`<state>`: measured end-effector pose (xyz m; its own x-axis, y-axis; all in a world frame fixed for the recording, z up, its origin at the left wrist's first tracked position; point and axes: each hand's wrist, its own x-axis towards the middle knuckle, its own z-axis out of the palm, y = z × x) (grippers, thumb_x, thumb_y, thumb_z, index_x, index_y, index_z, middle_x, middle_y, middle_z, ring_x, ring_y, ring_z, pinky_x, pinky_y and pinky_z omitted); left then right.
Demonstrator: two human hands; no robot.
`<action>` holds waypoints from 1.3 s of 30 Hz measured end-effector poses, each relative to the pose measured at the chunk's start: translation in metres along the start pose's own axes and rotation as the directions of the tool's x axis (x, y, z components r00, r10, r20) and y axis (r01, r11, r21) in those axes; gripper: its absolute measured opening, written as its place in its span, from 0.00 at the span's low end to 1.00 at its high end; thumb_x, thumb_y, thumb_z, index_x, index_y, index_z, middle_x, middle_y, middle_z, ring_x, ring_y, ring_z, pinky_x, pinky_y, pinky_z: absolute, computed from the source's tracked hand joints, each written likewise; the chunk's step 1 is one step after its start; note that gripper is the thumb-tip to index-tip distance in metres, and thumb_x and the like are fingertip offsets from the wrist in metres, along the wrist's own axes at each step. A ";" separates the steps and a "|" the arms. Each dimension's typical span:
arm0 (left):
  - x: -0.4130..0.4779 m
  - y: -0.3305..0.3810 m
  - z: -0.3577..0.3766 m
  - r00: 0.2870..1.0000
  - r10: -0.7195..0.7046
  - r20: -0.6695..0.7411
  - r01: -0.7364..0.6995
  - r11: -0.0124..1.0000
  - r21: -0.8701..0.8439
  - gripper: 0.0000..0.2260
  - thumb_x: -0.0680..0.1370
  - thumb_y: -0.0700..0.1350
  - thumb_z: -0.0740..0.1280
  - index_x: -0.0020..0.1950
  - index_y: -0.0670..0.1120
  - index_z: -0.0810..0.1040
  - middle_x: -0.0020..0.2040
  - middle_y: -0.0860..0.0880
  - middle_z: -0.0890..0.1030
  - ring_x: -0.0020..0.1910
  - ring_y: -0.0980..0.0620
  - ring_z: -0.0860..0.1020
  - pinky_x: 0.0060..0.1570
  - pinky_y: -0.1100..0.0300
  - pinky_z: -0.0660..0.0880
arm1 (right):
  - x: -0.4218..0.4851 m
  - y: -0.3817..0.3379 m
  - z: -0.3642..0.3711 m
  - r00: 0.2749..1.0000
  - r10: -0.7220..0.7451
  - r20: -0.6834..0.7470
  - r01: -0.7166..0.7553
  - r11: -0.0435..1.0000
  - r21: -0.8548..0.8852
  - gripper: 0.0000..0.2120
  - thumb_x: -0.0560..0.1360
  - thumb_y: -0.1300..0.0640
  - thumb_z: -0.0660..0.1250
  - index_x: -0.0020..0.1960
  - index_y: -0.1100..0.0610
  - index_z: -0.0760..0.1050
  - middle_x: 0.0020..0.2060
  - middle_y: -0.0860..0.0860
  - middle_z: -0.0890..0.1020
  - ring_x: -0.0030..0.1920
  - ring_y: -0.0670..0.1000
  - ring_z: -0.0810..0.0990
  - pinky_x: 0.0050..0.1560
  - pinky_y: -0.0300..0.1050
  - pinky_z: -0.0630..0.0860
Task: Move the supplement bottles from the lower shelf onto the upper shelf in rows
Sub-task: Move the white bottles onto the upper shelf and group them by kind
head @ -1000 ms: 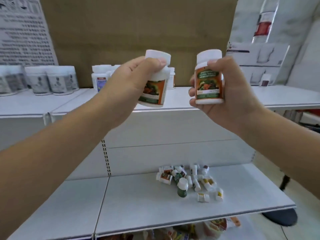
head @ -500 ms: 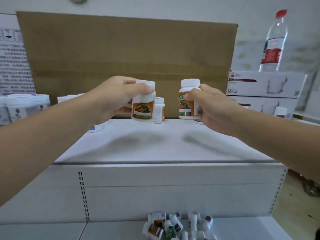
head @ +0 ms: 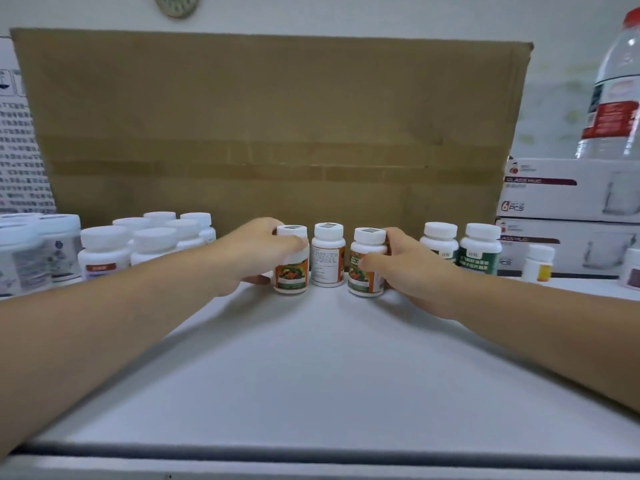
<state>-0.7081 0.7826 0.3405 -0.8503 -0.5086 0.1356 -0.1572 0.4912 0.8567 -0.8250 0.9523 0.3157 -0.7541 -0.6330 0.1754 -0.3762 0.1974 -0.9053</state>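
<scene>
Three white-capped supplement bottles with orange and green labels stand upright in a row at the back of the white upper shelf (head: pixel 332 368). My left hand (head: pixel 252 252) grips the left bottle (head: pixel 292 268), which rests on the shelf. My right hand (head: pixel 412 271) grips the right bottle (head: pixel 367 268), also resting on the shelf. Between them stands the middle bottle (head: pixel 327 259), untouched, its text panel facing me. The lower shelf and its pile of bottles are out of view.
A big cardboard box (head: pixel 270 133) walls off the back. White jars (head: pixel 152 242) crowd the left. Two green-label bottles (head: pixel 479 249), a small yellow-label bottle (head: pixel 538 263), stacked glass-mug boxes (head: pixel 568 192) and a water bottle (head: pixel 613 98) sit on the right.
Both hands carried their bottles up and forward, then set them down on either side of the middle bottle. The view rose, so the lower shelf dropped out of sight.
</scene>
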 end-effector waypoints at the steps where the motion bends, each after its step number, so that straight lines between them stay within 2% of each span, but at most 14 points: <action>1: 0.002 -0.001 0.000 1.000 0.008 -0.009 -0.008 1.000 -0.005 0.04 0.80 0.49 0.65 0.52 0.51 0.77 0.53 0.49 0.82 0.54 0.50 0.80 0.58 0.48 0.77 | 0.001 0.001 0.000 1.000 -0.014 -0.013 0.013 0.999 -0.035 0.22 0.77 0.58 0.67 0.68 0.52 0.65 0.55 0.49 0.78 0.58 0.50 0.78 0.63 0.49 0.74; 4: 0.006 -0.012 0.003 0.993 0.086 -0.086 -0.084 0.996 0.026 0.08 0.78 0.52 0.67 0.55 0.51 0.76 0.53 0.51 0.81 0.55 0.50 0.80 0.58 0.49 0.77 | -0.003 0.002 0.001 0.998 -0.053 -0.022 0.049 0.989 -0.138 0.21 0.77 0.56 0.67 0.67 0.48 0.65 0.54 0.47 0.79 0.57 0.49 0.78 0.60 0.47 0.75; 8: 0.009 -0.023 0.003 0.974 0.162 -0.155 -0.150 0.985 0.086 0.15 0.75 0.55 0.71 0.58 0.51 0.77 0.51 0.56 0.81 0.53 0.54 0.79 0.55 0.53 0.77 | -0.010 0.002 0.002 0.992 -0.124 -0.001 0.122 0.980 -0.154 0.20 0.76 0.58 0.67 0.65 0.48 0.67 0.52 0.45 0.80 0.53 0.44 0.79 0.52 0.39 0.75; 10: 0.009 -0.026 0.002 0.985 0.119 -0.122 -0.118 0.993 0.018 0.13 0.73 0.49 0.73 0.56 0.51 0.77 0.51 0.54 0.82 0.53 0.53 0.81 0.55 0.50 0.79 | -0.012 0.002 0.003 0.989 -0.147 0.011 0.147 0.973 -0.176 0.22 0.74 0.59 0.69 0.65 0.48 0.68 0.52 0.44 0.80 0.53 0.43 0.79 0.52 0.38 0.75; 12: 0.009 -0.029 0.000 0.990 0.097 -0.098 -0.094 0.995 0.032 0.12 0.73 0.42 0.73 0.53 0.51 0.77 0.50 0.51 0.83 0.52 0.49 0.82 0.54 0.46 0.80 | -0.013 0.003 0.004 0.987 -0.158 0.018 0.159 0.969 -0.187 0.23 0.73 0.60 0.70 0.65 0.49 0.68 0.53 0.44 0.81 0.53 0.42 0.80 0.53 0.38 0.76; 15: 0.011 -0.033 -0.001 0.987 0.116 -0.107 -0.109 0.991 0.074 0.16 0.72 0.38 0.72 0.58 0.48 0.77 0.50 0.49 0.83 0.51 0.47 0.83 0.54 0.44 0.80 | -0.011 0.005 0.005 0.986 -0.165 0.023 0.166 0.973 -0.160 0.24 0.72 0.60 0.73 0.64 0.52 0.68 0.54 0.45 0.81 0.53 0.43 0.81 0.57 0.42 0.78; 18: 0.012 -0.034 0.000 0.979 0.171 -0.109 -0.154 0.976 0.156 0.17 0.74 0.39 0.72 0.61 0.47 0.76 0.53 0.51 0.83 0.52 0.50 0.81 0.57 0.49 0.78 | -0.009 0.006 0.007 0.984 -0.178 0.032 0.181 0.971 -0.154 0.23 0.72 0.60 0.74 0.62 0.52 0.68 0.53 0.46 0.82 0.53 0.44 0.82 0.59 0.48 0.78; 21: 0.014 -0.035 0.000 0.967 0.228 -0.110 -0.192 0.944 0.269 0.17 0.75 0.41 0.72 0.63 0.46 0.75 0.55 0.51 0.81 0.54 0.52 0.79 0.57 0.56 0.75 | -0.010 0.004 0.009 0.974 -0.219 0.054 0.225 0.960 -0.165 0.21 0.73 0.60 0.74 0.61 0.52 0.69 0.53 0.46 0.82 0.52 0.44 0.83 0.56 0.43 0.79; 23: 0.017 -0.036 -0.001 0.964 0.243 -0.103 -0.196 0.921 0.337 0.18 0.75 0.44 0.71 0.64 0.47 0.74 0.57 0.52 0.80 0.56 0.52 0.78 0.58 0.55 0.74 | -0.010 0.004 0.010 0.966 -0.250 0.064 0.258 0.950 -0.179 0.20 0.73 0.61 0.73 0.61 0.53 0.70 0.53 0.45 0.81 0.48 0.39 0.82 0.51 0.36 0.79; 25: 0.019 -0.038 0.000 0.968 0.235 -0.086 -0.186 0.907 0.378 0.18 0.76 0.45 0.70 0.65 0.46 0.72 0.57 0.51 0.79 0.56 0.51 0.78 0.59 0.54 0.74 | -0.010 0.004 0.011 0.964 -0.256 0.072 0.265 0.948 -0.175 0.20 0.73 0.62 0.73 0.61 0.53 0.71 0.52 0.44 0.81 0.46 0.37 0.82 0.49 0.33 0.79; 31: 0.016 -0.039 0.001 0.979 0.195 -0.059 -0.150 0.887 0.437 0.13 0.78 0.48 0.67 0.61 0.46 0.73 0.54 0.51 0.80 0.53 0.50 0.79 0.57 0.51 0.75 | -0.012 0.004 0.012 0.969 -0.236 0.069 0.245 0.953 -0.177 0.21 0.72 0.61 0.74 0.60 0.53 0.70 0.52 0.49 0.82 0.48 0.44 0.83 0.52 0.41 0.81; 35: 0.008 -0.037 0.001 0.990 0.139 0.013 -0.118 0.776 0.620 0.11 0.79 0.51 0.63 0.57 0.46 0.76 0.52 0.48 0.81 0.50 0.47 0.78 0.51 0.54 0.75 | -0.014 0.003 0.009 0.972 -0.208 0.109 0.231 0.935 -0.270 0.20 0.73 0.56 0.74 0.60 0.51 0.68 0.54 0.48 0.82 0.50 0.45 0.83 0.56 0.45 0.79; 37: 0.001 -0.035 0.000 0.996 0.067 0.064 -0.093 0.688 0.720 0.13 0.80 0.53 0.60 0.58 0.46 0.76 0.53 0.47 0.80 0.50 0.47 0.77 0.49 0.56 0.74 | -0.019 0.002 0.007 0.973 -0.166 0.158 0.221 0.865 -0.450 0.23 0.74 0.48 0.72 0.64 0.51 0.67 0.57 0.46 0.80 0.52 0.45 0.81 0.59 0.46 0.77; 39: -0.010 -0.028 -0.004 0.994 -0.022 0.112 -0.078 0.585 0.807 0.17 0.82 0.56 0.56 0.54 0.45 0.76 0.51 0.46 0.79 0.48 0.47 0.76 0.47 0.57 0.72 | -0.026 -0.004 0.003 0.974 -0.080 0.211 0.200 0.743 -0.639 0.28 0.75 0.42 0.68 0.70 0.51 0.64 0.63 0.47 0.77 0.59 0.48 0.78 0.63 0.49 0.74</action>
<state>-0.6931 0.7713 0.3169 -0.8974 -0.4371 0.0605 -0.4313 0.8978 0.0886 -0.8023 0.9657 0.3140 -0.5908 -0.7904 0.1619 -0.7739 0.4984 -0.3907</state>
